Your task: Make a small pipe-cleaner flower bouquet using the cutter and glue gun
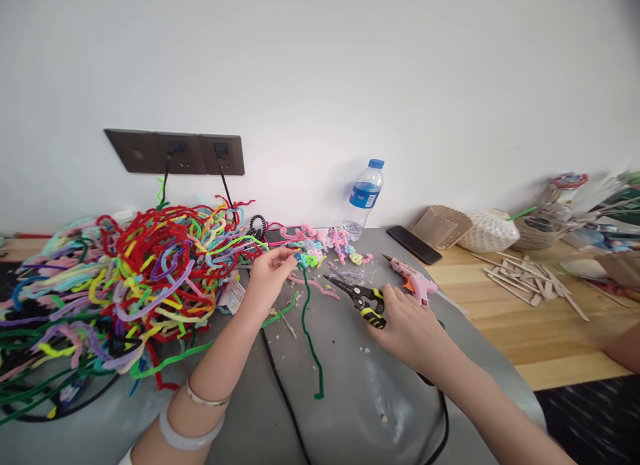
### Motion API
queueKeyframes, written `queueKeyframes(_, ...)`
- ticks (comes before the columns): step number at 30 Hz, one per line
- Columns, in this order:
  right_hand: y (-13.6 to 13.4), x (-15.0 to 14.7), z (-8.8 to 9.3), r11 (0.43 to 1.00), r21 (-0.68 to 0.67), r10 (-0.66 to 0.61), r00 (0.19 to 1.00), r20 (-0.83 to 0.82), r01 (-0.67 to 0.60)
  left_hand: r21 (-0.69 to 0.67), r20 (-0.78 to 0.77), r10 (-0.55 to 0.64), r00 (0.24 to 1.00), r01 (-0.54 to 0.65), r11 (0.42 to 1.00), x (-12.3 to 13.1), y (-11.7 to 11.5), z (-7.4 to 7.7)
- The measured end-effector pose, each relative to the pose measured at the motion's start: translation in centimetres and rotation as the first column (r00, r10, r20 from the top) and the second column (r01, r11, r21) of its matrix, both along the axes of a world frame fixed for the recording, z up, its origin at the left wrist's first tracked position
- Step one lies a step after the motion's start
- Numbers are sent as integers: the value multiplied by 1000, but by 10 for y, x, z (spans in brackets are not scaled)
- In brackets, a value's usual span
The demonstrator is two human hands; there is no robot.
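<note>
The left hand (267,275) was raised just off the grey surface (350,398), its thumb and fingertips pinching the top of a green pipe cleaner (310,338) where a small looped head (307,258) of blue, green and yellow sat. From that pinch the green length hung down and trailed over the surface toward the person, ending in a short hook. The right hand (407,325) lay low on the surface with its fingers curled over the yellow-and-black handles of the cutters (357,297), whose tips pointed at the stem but stood apart from it. A pink glue gun (415,282) rested just beside that hand. Judging by this, the head looked formed and joined to its stem, while the stem was long and uncut. Several pastel looped pieces (340,242) lay behind, seemingly finished, and the big tangled pile (140,278) of pipe cleaners at the left suggested plenty of stock unused. A water bottle (364,198) stood at the wall.
</note>
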State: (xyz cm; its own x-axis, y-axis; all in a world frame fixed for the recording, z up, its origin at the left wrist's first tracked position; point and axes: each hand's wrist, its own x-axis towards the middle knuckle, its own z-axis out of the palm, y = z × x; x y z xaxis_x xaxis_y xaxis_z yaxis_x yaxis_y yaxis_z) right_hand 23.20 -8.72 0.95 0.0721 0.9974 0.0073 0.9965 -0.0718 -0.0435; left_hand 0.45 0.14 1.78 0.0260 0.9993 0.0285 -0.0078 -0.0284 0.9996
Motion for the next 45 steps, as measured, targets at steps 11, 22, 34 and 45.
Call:
queueKeyframes(11, 24, -9, -18, 978, 202, 38, 995, 95, -57, -259, 431, -29, 902, 154, 954, 4, -1, -7)
queueKeyframes(22, 83, -62, 12, 883, 357, 461, 417, -783, -306, -279, 673, 46, 738, 197, 940, 18, -6, -14)
queueKeyframes(34, 111, -47, -6, 925, 143, 140, -34, -990, -352, -303, 552, 39, 833, 157, 940, 18, -4, -19)
queueKeyframes(45, 108, -49, -11, 912, 109, 93, -57, -994, -396, -236, 319, 94, 943, -17, 972, 22, -4, -20)
